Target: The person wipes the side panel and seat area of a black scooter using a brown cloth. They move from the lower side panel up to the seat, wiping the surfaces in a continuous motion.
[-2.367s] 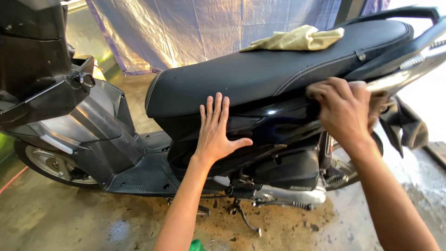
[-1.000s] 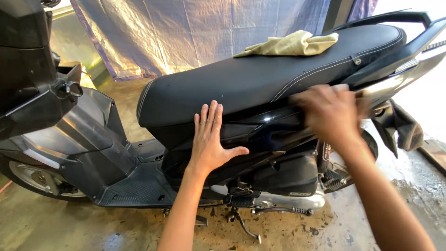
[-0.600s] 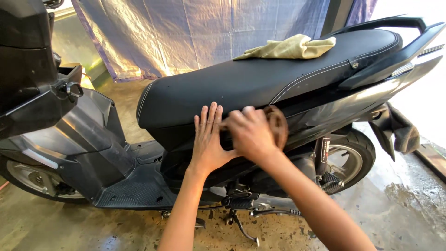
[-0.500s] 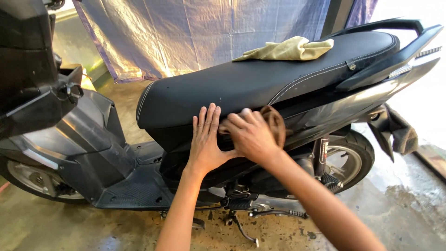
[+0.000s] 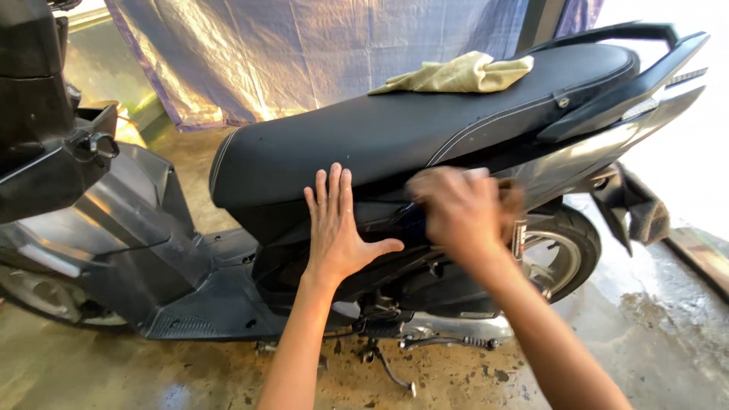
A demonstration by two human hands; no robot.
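Note:
A black scooter (image 5: pixel 395 137) stands side-on on a wet concrete floor. My left hand (image 5: pixel 338 224) lies flat with fingers spread on the dark side panel (image 5: pixel 380 228) just under the seat. My right hand (image 5: pixel 456 209) is blurred with motion and pressed on the same panel right of the left hand. It grips a brownish cloth (image 5: pixel 512 199) that shows past its fingers. A yellow-green rag (image 5: pixel 456 74) lies crumpled on top of the seat near the back.
The rear wheel (image 5: pixel 562 250) and side stand (image 5: pixel 395 372) are below my hands. The scooter's footboard and front body (image 5: pixel 99 220) are on the left. A blue-grey tarp (image 5: pixel 326 53) hangs behind. A wooden plank (image 5: pixel 702 254) lies at the right on the wet floor.
My right hand swept from the rear of the side panel leftward up to my left hand, then shifted a little back to the right. My left hand stayed flat on the panel.

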